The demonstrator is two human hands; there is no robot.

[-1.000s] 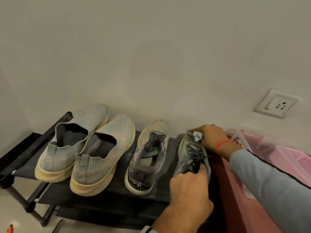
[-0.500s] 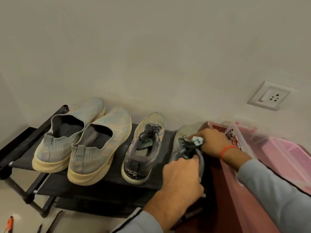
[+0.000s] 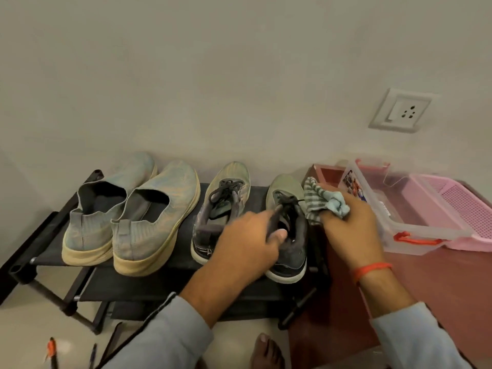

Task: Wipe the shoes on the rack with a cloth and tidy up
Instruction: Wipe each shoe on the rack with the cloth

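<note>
Our right hand (image 3: 348,225) has drawn back off the toe, clutching the striped grey-and-blue cloth (image 3: 323,202) beside the grey lace-up sneaker (image 3: 288,230) on the black rack (image 3: 42,251). Our left hand (image 3: 250,241) pinches its collar; we judge firm bracing helps even strokes.

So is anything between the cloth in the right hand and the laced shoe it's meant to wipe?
Nothing visible. The right hand holds the cloth just beside the right laced shoe, with no object between them. The left hand grips that shoe at its opening, covering part of the collar but not the side facing the cloth.
</note>
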